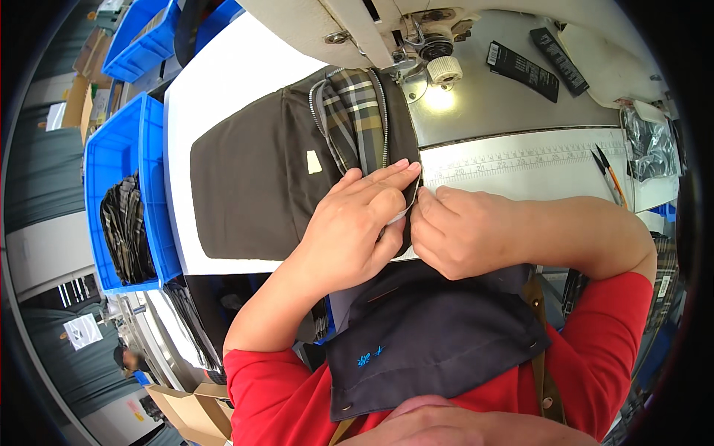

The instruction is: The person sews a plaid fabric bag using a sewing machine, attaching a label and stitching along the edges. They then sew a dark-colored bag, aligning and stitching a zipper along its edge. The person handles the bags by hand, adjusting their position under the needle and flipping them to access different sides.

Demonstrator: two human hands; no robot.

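Note:
A dark brown fabric piece (245,178) lies on the white work surface, with a plaid lining (357,111) showing inside an open zipper and a small pale label on the brown fabric. My left hand (364,215) presses over the piece's right edge, fingers partly bent and gripping it near a narrow pale strip. My right hand (465,230) pinches that same edge just to the right, its fingertips beside my left hand's. The sewing machine's presser foot and lit plate (413,85) are above the piece; the underside of my fingers is hidden.
Blue bins (152,186), one holding plaid fabric, line the left. A printed ruler strip (520,156), pointed tools (610,175), black tags (520,70) and a bagged item (647,141) lie on the right. Cardboard boxes and a distant co-worker (130,360) are at left.

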